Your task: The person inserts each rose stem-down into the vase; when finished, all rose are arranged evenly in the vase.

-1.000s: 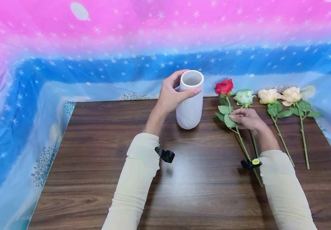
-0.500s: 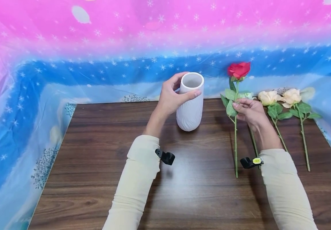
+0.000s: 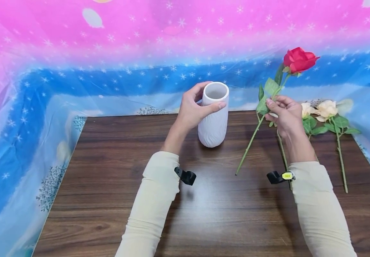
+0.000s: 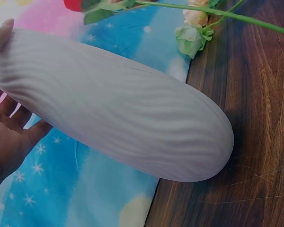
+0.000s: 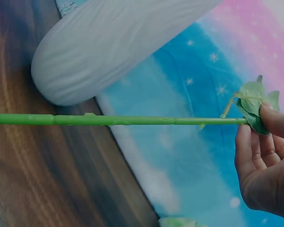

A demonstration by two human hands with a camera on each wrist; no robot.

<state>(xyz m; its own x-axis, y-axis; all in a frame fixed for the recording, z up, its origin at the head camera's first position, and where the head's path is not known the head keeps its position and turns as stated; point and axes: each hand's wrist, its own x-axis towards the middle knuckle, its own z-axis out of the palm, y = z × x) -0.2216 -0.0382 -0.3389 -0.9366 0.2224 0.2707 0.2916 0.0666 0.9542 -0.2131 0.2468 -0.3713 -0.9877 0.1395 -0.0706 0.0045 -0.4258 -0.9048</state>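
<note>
A white ribbed vase [image 3: 214, 116] stands upright on the dark wooden table [image 3: 107, 178]; my left hand [image 3: 193, 107] grips it near the rim, and it fills the left wrist view [image 4: 118, 109]. My right hand [image 3: 282, 113] pinches the green stem of a red rose [image 3: 298, 60], held in the air to the right of the vase, bloom tilted up and right, stem end [image 3: 241, 166] low toward the table. The right wrist view shows the stem [image 5: 113, 120] and a leaf by my fingers [image 5: 262, 142].
Two cream roses [image 3: 327, 107] and a pale green-white rose [image 4: 191, 39] lie on the table at the right, stems toward me. A pink and blue star-patterned cloth [image 3: 107, 53] hangs behind and around the table. The table's left half is bare wood.
My right hand has lifted the red rose off the table and raised it up and to the right. The left hand stays on the vase.
</note>
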